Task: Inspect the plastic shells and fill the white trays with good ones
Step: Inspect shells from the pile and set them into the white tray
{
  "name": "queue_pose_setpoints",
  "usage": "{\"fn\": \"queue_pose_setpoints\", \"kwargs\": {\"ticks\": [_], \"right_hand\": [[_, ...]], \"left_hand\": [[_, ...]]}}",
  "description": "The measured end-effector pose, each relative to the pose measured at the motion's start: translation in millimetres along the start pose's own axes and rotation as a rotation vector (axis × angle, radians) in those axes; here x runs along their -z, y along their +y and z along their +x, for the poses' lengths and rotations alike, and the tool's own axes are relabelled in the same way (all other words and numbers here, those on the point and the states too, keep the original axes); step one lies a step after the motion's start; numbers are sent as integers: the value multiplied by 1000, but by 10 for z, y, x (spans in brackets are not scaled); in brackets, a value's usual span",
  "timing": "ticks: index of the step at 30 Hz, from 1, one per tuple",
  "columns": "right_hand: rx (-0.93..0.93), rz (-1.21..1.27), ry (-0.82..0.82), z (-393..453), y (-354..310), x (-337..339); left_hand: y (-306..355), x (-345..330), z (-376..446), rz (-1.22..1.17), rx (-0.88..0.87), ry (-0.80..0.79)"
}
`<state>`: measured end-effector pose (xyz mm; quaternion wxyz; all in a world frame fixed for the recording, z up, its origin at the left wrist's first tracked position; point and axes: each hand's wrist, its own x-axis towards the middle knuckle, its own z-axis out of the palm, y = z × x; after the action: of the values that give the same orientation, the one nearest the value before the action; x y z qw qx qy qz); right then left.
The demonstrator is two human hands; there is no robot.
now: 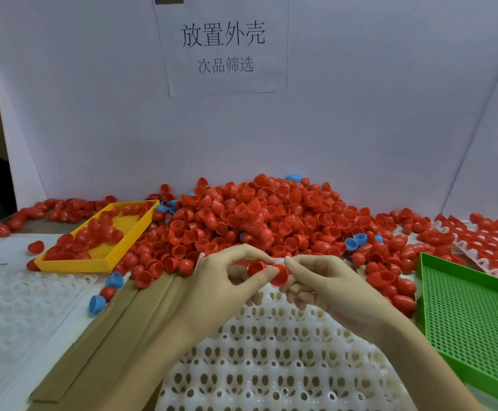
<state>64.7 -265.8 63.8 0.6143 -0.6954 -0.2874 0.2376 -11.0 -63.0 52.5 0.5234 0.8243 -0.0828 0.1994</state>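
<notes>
Shells held up over white tray (271, 366) for checking: left hand (224, 280) pinching one red shell (256, 266), right hand (319, 283) pinching another shell (280, 275), rims side by side, likely for comparison. Tray sockets below unfilled; heap of shells (256, 215) just beyond.

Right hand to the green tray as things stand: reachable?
Probably yes. The green tray sits just beside the right hand with nothing between, but its fingers hold a red shell.
</notes>
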Motion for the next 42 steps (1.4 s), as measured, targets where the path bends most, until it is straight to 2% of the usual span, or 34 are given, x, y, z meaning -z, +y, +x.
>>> {"fn": "queue_pose_setpoints", "kwargs": {"ticks": [2, 3, 5, 8, 11, 15, 19, 21, 23, 25, 27, 29, 32, 36, 42], "right_hand": [[167, -299, 162, -7, -17, -42], [249, -373, 188, -12, -27, -57], [323, -435, 115, -21, -36, -95], [318, -586, 34, -32, 10, -142], [314, -597, 11, -43, 15, -123], [351, -601, 10, -43, 9, -111], [384, -639, 94, -22, 50, -172], [388, -631, 155, -18, 52, -145], [359, -652, 228, -10, 48, -71], [299, -687, 273, 16, 55, 32], [245, -740, 302, 89, 71, 117], [208, -794, 335, 216, 89, 167], [171, -866, 348, 458, 97, 190], [138, -997, 273, 729, 133, 167], [41, -1120, 198, 911, 196, 145]], "left_hand": [[-40, 40, 19, -25, 116, -41], [-60, 57, 33, -59, 182, -64], [-97, 88, 48, -127, 273, -120], [-125, 118, 54, -181, 298, -218], [-145, 134, 53, -245, 346, -245], [-174, 130, 64, -478, 423, -202], [-165, 139, 65, -570, 447, -201], [-170, 183, 97, -507, 418, -152], [-233, 247, 146, -343, 356, 32], [-365, 312, 181, 16, 244, 273], [-499, 374, 198, 395, 139, 385], [-600, 433, 199, 600, 130, 359], [-706, 486, 176, 749, 152, 242], [-733, 482, 161, 743, 154, 148], [-746, 490, 164, 717, 155, 162]]}}
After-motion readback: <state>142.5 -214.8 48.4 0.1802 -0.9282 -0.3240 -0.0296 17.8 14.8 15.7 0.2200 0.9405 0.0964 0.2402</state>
